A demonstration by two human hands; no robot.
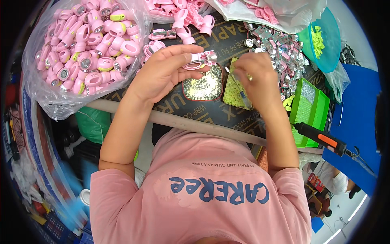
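My left hand (162,73) is raised above the table, thumb and fingers closed on a pink flashlight half-shell (196,65). White and silvery parts sit in the open side of that shell. My right hand (258,75) hovers over a shallow tray of small yellow-green pieces (235,91), its fingers pinched together and slightly blurred. A thin tool-like piece shows by these fingers, but its kind and whether it is held cannot be made out. Between my hands stands a red-rimmed container (183,90) full of small shiny metal parts.
At left, a clear plastic bag (48,95) bulges with pink flashlights. More pink shells (185,34) lie at the back. Silvery parts (284,53) are heaped at right, near a teal bowl (333,44) and green trays (323,110). A black-and-orange electric screwdriver (321,136) hangs at the right edge.
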